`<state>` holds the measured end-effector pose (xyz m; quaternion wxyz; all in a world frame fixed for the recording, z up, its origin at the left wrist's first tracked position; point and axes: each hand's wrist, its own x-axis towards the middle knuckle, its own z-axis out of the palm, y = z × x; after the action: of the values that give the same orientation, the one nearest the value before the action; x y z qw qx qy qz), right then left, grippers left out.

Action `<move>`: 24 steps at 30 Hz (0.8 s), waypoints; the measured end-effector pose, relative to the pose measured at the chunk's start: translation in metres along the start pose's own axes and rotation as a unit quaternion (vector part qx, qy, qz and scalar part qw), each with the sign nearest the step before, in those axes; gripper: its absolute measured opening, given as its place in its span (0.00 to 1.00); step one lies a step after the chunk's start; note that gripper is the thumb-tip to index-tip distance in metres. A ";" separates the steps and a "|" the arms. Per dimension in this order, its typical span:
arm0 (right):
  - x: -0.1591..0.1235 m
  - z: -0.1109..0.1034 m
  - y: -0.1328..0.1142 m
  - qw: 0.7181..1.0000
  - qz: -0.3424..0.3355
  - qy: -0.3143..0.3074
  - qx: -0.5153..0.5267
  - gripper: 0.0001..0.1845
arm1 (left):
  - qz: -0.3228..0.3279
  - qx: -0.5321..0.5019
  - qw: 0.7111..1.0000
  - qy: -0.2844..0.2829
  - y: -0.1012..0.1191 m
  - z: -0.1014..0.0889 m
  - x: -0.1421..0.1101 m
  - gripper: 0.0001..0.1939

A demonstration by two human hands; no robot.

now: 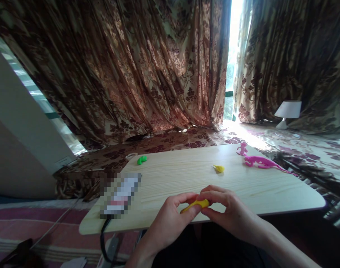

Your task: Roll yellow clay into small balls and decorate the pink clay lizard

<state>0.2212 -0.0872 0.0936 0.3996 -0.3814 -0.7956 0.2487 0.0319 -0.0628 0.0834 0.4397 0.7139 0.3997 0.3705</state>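
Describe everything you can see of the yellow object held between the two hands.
The yellow object is small, elongated and smooth-looking, possibly plastic, with what looks like a dark right end. It slants, its right end higher in the picture, and appears near the front edge of the table. The left hand grips it with thumb and fingers; the right hand's fingertips close around its right end. Fingers hide the rest.

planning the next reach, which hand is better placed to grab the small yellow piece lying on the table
Probably the right hand: it is nearer the small yellow piece, which lies just beyond it. The left hand is farther off, its thumb along the held yellow piece, so it could likely keep hold.
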 end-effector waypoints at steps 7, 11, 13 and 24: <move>-0.002 -0.007 -0.006 0.994 -0.040 -0.052 -0.092 0.21 | -0.026 -0.077 0.989 -0.125 0.016 -0.002 0.005 0.16; -0.001 -0.008 -0.010 0.991 -0.047 -0.060 -0.107 0.19 | -0.026 -0.086 0.983 -0.158 0.018 -0.007 0.002 0.14; -0.001 -0.009 -0.014 0.991 -0.045 -0.068 -0.106 0.19 | -0.027 -0.099 0.980 -0.173 0.018 -0.008 0.002 0.14; 0.002 0.008 0.013 0.995 0.082 -0.002 0.053 0.06 | 0.121 0.186 0.974 0.043 0.002 0.012 -0.009 0.11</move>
<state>0.2194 -0.0786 0.0809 0.3956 -0.4230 -0.7485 0.3230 0.0395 -0.0760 0.0795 0.2335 0.8097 0.3906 0.3705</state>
